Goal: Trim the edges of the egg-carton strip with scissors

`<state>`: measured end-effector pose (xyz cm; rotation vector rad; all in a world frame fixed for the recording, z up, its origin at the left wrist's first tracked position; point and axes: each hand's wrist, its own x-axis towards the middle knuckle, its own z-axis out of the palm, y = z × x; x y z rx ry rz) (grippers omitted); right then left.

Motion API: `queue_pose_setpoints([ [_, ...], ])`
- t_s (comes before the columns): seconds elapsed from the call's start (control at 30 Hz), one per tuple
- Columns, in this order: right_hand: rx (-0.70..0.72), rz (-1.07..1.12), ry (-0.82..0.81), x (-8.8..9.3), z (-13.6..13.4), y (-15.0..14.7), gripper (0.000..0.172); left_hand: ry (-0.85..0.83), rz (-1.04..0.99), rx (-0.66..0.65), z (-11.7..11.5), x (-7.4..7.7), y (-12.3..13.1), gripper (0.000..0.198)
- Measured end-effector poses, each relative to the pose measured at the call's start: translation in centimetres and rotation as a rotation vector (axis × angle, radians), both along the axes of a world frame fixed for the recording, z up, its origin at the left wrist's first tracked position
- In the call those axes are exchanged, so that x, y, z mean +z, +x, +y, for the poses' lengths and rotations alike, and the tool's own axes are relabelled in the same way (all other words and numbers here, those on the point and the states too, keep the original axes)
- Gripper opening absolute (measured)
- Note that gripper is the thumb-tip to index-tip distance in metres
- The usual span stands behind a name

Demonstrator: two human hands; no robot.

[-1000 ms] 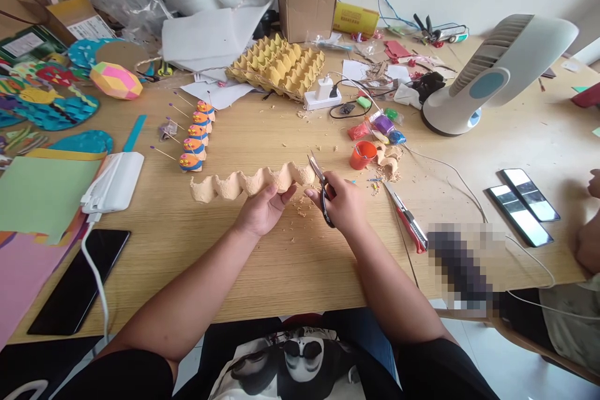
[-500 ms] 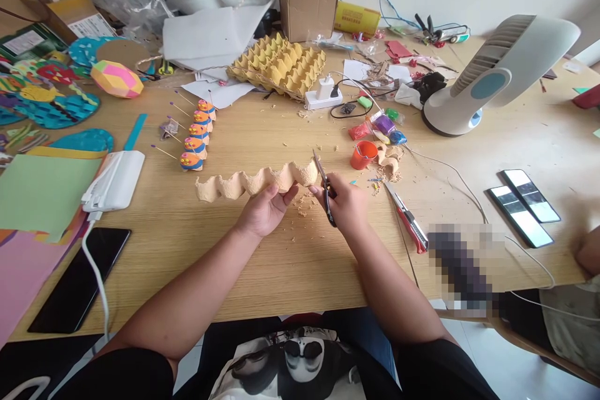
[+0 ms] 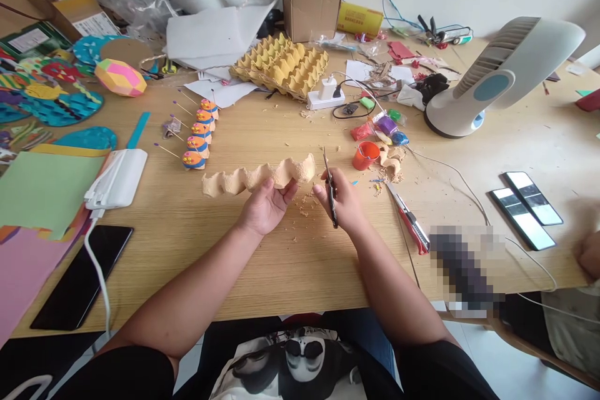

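My left hand [image 3: 268, 206] grips a beige strip of egg-carton cups [image 3: 255, 177] from below, its scalloped length raised above the table. In my right hand [image 3: 345, 201] is a pair of dark-handled scissors [image 3: 332, 200], blades pointing away from me. The blades stand just right of the strip's end, apart from it. Small beige scraps [image 3: 304, 206] lie on the table beneath. Beyond the strip, to the left, is a painted egg-carton caterpillar [image 3: 200, 131] in orange and blue, with purple-tipped sticks.
A red-handled utility knife [image 3: 412, 225] lies right of my right hand, near an orange cup [image 3: 365, 155] and curved beige offcuts [image 3: 392, 159]. Yellow egg trays [image 3: 284, 65] and a white fan [image 3: 482, 81] stand farther back. Phones [image 3: 529, 206] lie at right; a person's arm shows at the right edge.
The scissors have come away from the strip's right end, moving slightly right, and their blades look more closed. My left hand keeps hold of the strip, which has shifted and turned a little.
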<state>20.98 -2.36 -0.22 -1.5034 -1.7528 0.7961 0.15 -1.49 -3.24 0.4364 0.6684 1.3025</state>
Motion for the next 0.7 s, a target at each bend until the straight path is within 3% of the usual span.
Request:
queue_pose_setpoints([
  [0.17, 0.024, -0.110, 0.090, -0.45, -0.02, -0.26, 0.050, -0.042, -0.030, -0.004, 0.22, -0.16, -0.16, 0.036],
  [0.37, -0.005, -0.217, 0.176, -0.34, -0.10, -0.56, 0.045, -0.063, -0.029, -0.025, 0.08, -0.33, -0.12, 0.044],
  [0.7, -0.100, -0.349, 0.333, -1.00, -0.37, -0.96, 0.044, -0.111, -0.094, -0.025, -0.14, 0.55, 0.21, 0.035],
])
